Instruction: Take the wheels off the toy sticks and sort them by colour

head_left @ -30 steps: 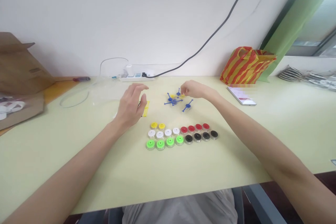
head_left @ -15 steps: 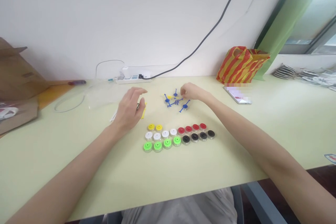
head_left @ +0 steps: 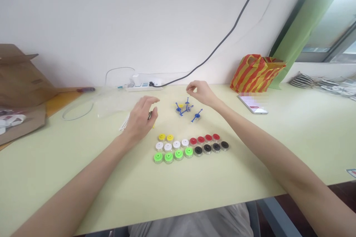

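Observation:
My left hand (head_left: pixel 141 116) hovers on the left with thumb and index finger apart, holding nothing visible. Under and beside it lie white sticks (head_left: pixel 124 123) and a dark thing (head_left: pixel 150 114), mostly covered. My right hand (head_left: pixel 202 92) is raised behind a cluster of blue arrow-ended pieces (head_left: pixel 187 108); its fingertips are pinched together, and anything between them is too small to make out. A blue piece (head_left: pixel 197 116) stands apart on the right of the cluster. A yellow piece (head_left: pixel 179 106) sits among the blue ones.
Nearer me are rows of yellow (head_left: pixel 161 137), white (head_left: pixel 176 144), red (head_left: pixel 200 139), green (head_left: pixel 178 153) and black discs (head_left: pixel 207 148) on clear bases. A power strip (head_left: pixel 144 86), phone (head_left: pixel 253 104), striped bag (head_left: pixel 257 74) and cardboard box (head_left: pixel 25 70) stand around.
My right hand has moved up and away from the blue pieces, its fingers now more visible. My left hand stays almost in place. The view has tilted slightly upward.

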The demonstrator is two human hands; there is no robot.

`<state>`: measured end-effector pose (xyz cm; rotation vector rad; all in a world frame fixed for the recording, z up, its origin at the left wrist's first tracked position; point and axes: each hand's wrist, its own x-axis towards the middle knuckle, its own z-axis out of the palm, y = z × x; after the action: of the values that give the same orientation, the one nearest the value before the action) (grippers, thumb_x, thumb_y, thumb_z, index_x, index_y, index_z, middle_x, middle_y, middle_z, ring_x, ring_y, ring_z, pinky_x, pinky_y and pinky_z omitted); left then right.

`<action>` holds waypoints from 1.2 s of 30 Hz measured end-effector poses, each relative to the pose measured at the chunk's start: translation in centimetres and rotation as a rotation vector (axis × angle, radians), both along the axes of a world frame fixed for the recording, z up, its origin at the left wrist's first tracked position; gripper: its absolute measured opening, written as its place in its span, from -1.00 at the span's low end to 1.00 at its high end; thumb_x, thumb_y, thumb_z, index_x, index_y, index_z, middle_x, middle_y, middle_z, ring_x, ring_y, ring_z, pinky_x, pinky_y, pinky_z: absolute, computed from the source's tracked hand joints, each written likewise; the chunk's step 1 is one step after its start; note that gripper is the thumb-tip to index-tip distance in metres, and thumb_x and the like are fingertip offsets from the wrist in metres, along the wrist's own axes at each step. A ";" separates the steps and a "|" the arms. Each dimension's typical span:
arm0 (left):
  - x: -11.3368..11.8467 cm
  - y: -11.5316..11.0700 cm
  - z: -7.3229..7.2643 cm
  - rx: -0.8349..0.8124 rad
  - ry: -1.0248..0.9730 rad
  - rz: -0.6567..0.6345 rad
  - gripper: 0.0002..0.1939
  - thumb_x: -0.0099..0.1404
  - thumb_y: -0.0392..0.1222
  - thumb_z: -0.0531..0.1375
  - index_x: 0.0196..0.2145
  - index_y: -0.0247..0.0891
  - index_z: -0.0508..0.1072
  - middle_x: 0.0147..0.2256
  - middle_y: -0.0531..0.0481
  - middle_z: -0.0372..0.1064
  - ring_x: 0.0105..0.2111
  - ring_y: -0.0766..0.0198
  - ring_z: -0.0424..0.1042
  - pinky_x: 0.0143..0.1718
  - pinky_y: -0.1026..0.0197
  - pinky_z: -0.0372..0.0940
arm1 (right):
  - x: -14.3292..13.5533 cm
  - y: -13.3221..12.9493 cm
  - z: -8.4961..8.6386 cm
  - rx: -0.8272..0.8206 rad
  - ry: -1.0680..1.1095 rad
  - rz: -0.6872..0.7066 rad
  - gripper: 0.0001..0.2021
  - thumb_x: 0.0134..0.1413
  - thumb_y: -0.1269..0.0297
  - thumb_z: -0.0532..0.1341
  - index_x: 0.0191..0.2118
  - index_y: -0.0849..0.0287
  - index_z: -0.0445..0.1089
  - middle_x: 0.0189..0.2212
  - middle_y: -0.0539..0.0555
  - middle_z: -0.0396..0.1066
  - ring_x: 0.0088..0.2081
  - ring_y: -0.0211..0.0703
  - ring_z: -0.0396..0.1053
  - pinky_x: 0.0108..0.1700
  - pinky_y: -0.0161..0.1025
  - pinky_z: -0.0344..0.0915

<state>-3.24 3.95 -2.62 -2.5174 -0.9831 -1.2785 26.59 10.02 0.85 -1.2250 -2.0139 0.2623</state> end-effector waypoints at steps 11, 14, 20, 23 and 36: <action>0.8 -0.6 -0.2 -0.163 -0.105 -0.036 -0.76 0.51 -0.06 0.20 0.05 -0.15 0.49 -0.17 -0.06 0.46 -0.18 0.16 0.47 -0.11 0.09 0.39 | -8.1 -4.3 -0.7 -0.661 0.757 0.433 -0.62 -0.08 0.18 0.57 -0.28 0.18 0.39 -0.42 0.01 0.54 -0.38 -0.27 0.47 -0.37 -0.36 0.29; 1.1 -0.7 0.0 -0.191 -0.174 -0.052 -0.81 0.51 -0.03 0.20 -0.10 -0.17 0.51 -0.21 -0.05 0.46 -0.23 0.18 0.46 -0.16 0.11 0.40 | -8.6 -5.0 -0.6 -0.694 0.804 0.440 -0.50 -0.20 0.15 0.63 -0.34 0.15 0.30 -0.46 -0.04 0.49 -0.39 -0.27 0.45 -0.35 -0.34 0.36; 1.4 -1.0 0.5 -0.262 -0.281 -0.061 -0.78 0.45 0.01 0.26 -0.26 -0.19 0.51 -0.25 -0.02 0.48 -0.26 0.22 0.48 -0.20 0.14 0.40 | -8.2 -5.2 -0.3 -0.617 0.711 0.483 -0.69 0.04 0.14 0.50 -0.23 0.19 0.46 -0.27 0.08 0.54 -0.25 -0.21 0.51 -0.27 -0.31 0.42; 1.4 -1.0 0.4 -0.308 -0.307 -0.063 -0.75 0.42 0.05 0.29 -0.25 -0.19 0.52 -0.24 -0.02 0.51 -0.23 0.20 0.50 -0.19 0.12 0.41 | -8.0 -5.3 -0.1 -0.492 0.592 0.494 -0.74 0.09 0.14 0.46 -0.21 0.19 0.52 -0.22 0.07 0.53 -0.25 -0.23 0.47 -0.30 -0.33 0.37; 1.5 -2.0 1.6 -0.615 -0.366 -0.184 -0.70 0.28 0.08 0.41 -0.30 -0.24 0.63 -0.31 -0.07 0.64 -0.28 0.13 0.59 -0.26 0.15 0.42 | -8.2 -5.8 0.9 -0.400 0.375 0.559 -0.85 0.16 0.35 0.34 -0.38 0.21 0.37 -0.43 -0.02 0.42 -0.46 -0.32 0.37 -0.42 -0.34 0.21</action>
<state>-1.73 1.99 -0.98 -2.9282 -1.4358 -1.7598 18.38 4.20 1.74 -0.7252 -1.9741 1.1239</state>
